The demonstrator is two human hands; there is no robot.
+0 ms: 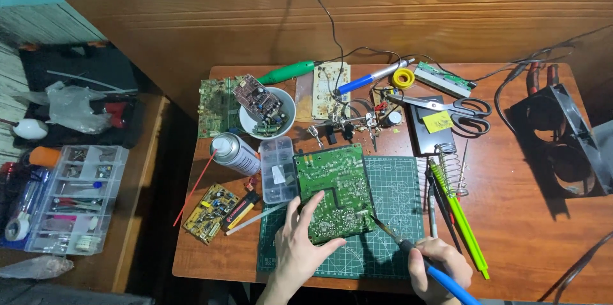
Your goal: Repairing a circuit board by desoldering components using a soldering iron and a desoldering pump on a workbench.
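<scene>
The green circuit board (pixel 334 193) lies solder side up on the green cutting mat (pixel 389 215), near the front edge of the wooden counter (pixel 511 215). The left hand (pixel 300 244) rests spread across the board's near left corner, fingers flat, evidently pinning it against sliding. The right hand (pixel 440 270) is closed around the blue handle of a soldering iron (pixel 408 247), tip meeting the board's near right edge. The mat shields the counter. Spring stand (pixel 449 167) and scissors (pixel 456 110) sit within right-hand reach
</scene>
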